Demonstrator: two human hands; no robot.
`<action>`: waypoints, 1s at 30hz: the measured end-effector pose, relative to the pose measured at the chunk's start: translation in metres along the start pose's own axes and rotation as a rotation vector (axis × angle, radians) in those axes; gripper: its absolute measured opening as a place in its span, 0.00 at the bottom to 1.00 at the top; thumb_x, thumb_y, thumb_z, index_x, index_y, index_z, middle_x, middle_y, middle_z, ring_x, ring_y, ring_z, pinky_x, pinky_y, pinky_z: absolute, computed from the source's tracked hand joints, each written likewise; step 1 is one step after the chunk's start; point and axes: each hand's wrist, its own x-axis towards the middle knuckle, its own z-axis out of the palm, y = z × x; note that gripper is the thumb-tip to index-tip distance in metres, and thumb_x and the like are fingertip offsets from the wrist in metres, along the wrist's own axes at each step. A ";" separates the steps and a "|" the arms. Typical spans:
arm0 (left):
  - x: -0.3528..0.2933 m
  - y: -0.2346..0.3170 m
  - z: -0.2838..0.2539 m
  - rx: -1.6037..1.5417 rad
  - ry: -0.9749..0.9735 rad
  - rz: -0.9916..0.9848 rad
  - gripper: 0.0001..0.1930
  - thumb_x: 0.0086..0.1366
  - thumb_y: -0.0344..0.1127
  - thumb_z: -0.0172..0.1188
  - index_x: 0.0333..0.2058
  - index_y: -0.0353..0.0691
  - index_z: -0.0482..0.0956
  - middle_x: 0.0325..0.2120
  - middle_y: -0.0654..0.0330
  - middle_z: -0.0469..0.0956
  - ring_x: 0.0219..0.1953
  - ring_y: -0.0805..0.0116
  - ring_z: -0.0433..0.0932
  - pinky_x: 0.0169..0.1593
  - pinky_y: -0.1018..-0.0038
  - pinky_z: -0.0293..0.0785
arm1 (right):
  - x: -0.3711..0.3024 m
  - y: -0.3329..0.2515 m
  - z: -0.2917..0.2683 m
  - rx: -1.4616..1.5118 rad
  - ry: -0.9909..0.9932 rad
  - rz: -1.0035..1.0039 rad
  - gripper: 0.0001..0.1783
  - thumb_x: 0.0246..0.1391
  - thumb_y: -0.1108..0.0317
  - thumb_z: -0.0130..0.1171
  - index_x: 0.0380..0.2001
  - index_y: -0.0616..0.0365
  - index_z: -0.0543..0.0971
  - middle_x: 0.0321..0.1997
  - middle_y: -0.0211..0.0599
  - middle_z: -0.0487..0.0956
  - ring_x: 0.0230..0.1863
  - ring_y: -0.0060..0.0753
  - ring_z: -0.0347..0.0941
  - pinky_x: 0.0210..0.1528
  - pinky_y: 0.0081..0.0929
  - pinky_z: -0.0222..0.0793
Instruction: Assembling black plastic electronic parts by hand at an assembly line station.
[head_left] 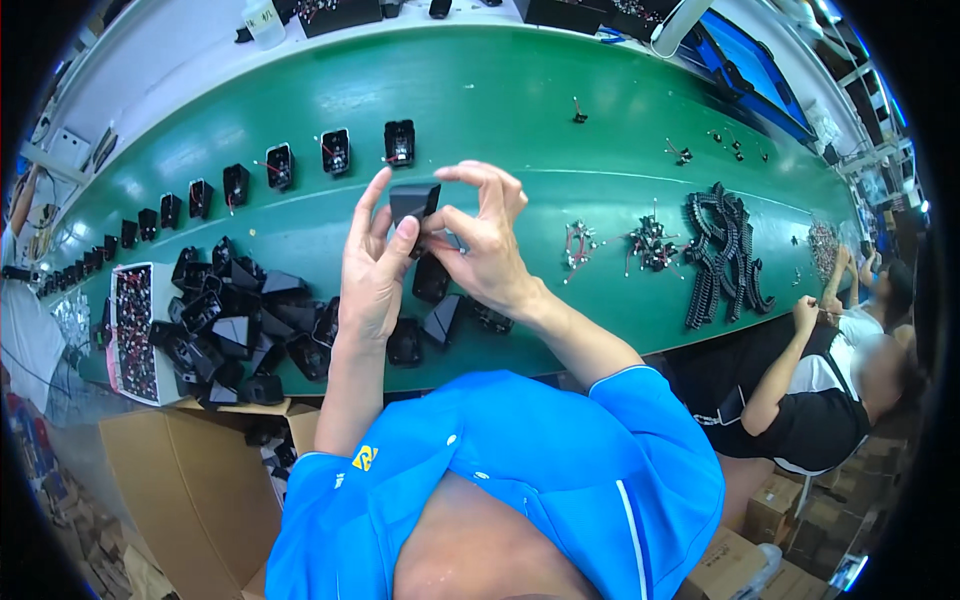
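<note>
Between my hands, above the green table, is a black plastic housing (412,200) with slanted faces. My left hand (375,260) grips its left side, thumb in front and fingers behind. My right hand (483,235) has thumb and forefinger pinched at its lower right edge, other fingers raised; whether a small part sits in that pinch is hidden. Below my hands lie loose black housings (440,320). Beyond them stands a row of open black housings, the closest one (399,144) holding small parts and a red wire.
A heap of black housings (235,330) lies left, beside a white box (150,375) of small parts. To the right are wired components (652,243) and black ribbed strips (735,255). An open carton (190,480) stands below the table edge. Another person (820,390) works at the right.
</note>
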 end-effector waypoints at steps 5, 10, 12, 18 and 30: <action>-0.004 0.011 0.007 0.118 -0.043 0.040 0.28 0.67 0.23 0.60 0.65 0.37 0.66 0.51 0.53 0.76 0.49 0.70 0.77 0.56 0.76 0.74 | 0.000 0.003 -0.011 -0.001 0.017 -0.016 0.08 0.39 0.74 0.70 0.24 0.52 0.80 0.61 0.34 0.72 0.63 0.41 0.60 0.64 0.42 0.49; -0.009 0.011 0.014 0.146 -0.145 0.116 0.25 0.66 0.23 0.61 0.62 0.35 0.69 0.52 0.51 0.77 0.51 0.68 0.77 0.57 0.75 0.73 | -0.007 0.013 -0.008 0.243 0.129 0.013 0.08 0.41 0.74 0.69 0.27 0.53 0.81 0.64 0.36 0.70 0.65 0.41 0.59 0.67 0.41 0.51; -0.011 0.008 0.013 0.169 -0.144 0.166 0.24 0.67 0.24 0.61 0.61 0.34 0.71 0.53 0.50 0.77 0.51 0.68 0.77 0.57 0.74 0.73 | -0.006 0.014 -0.005 0.312 0.168 -0.013 0.08 0.42 0.74 0.69 0.28 0.53 0.81 0.64 0.37 0.69 0.65 0.42 0.59 0.68 0.40 0.52; -0.001 -0.003 -0.003 -0.072 0.043 0.040 0.21 0.69 0.27 0.60 0.59 0.33 0.71 0.52 0.51 0.77 0.50 0.67 0.78 0.58 0.72 0.73 | 0.011 0.008 -0.002 0.181 -0.063 -0.039 0.10 0.42 0.71 0.70 0.31 0.52 0.81 0.65 0.37 0.69 0.64 0.40 0.59 0.66 0.40 0.51; 0.007 -0.014 -0.029 0.611 0.107 0.044 0.20 0.67 0.34 0.62 0.55 0.34 0.74 0.49 0.52 0.76 0.54 0.61 0.75 0.58 0.66 0.72 | 0.072 0.118 0.010 -0.384 -0.447 -0.066 0.17 0.43 0.57 0.73 0.34 0.49 0.80 0.60 0.34 0.72 0.61 0.40 0.60 0.66 0.45 0.45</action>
